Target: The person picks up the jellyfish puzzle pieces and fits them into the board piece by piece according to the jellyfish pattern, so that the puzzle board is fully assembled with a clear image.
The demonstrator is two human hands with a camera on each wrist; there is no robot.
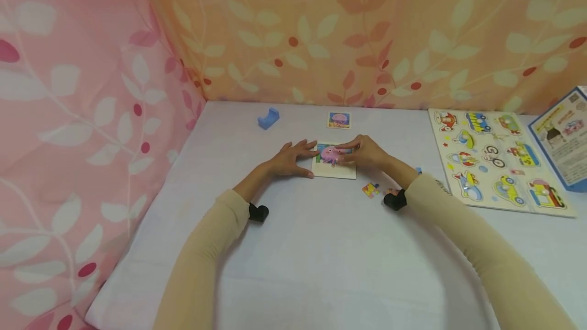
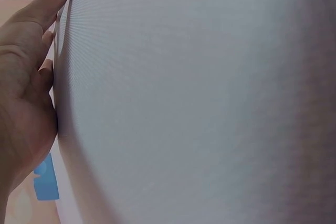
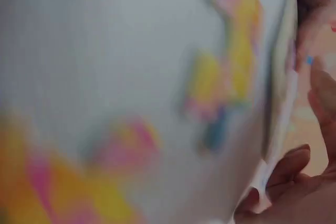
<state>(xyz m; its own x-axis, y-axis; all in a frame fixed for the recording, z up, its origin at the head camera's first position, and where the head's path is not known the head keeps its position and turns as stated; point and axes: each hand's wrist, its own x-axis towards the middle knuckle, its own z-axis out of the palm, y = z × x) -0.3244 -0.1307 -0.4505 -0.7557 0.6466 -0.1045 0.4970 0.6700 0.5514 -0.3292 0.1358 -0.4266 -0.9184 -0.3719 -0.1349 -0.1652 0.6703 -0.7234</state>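
puzzle-making at a white-covered surface (image 1: 321,248), seen from the head and both wrists. the puzzle board (image 1: 334,171), a small pale frame bearing a pink sea creature on a blue ground, lies flat on the surface between the two hands. the left hand (image 1: 288,161) touches the board's left edge, its fingers spread and released. the right hand (image 1: 368,152) reaches over the board's right part, fingers bent down onto the picture; whether they grasp a piece cannot be told. near the right forearm lies a loose yellow-and-orange puzzle piece (image 1: 370,190), with others partly hidden beside it; the right wrist view shows such pieces only as blurred patches. beyond the board lies a small picture card (image 1: 339,120) with a similar pink creature; to its left stands a light-blue holder (image 1: 268,118). at right, a larger vehicle board (image 1: 479,149) lies flat, next to a printed box (image 1: 564,136) with blue edges. leaf-patterned cloth (image 1: 293,19) hangs behind.
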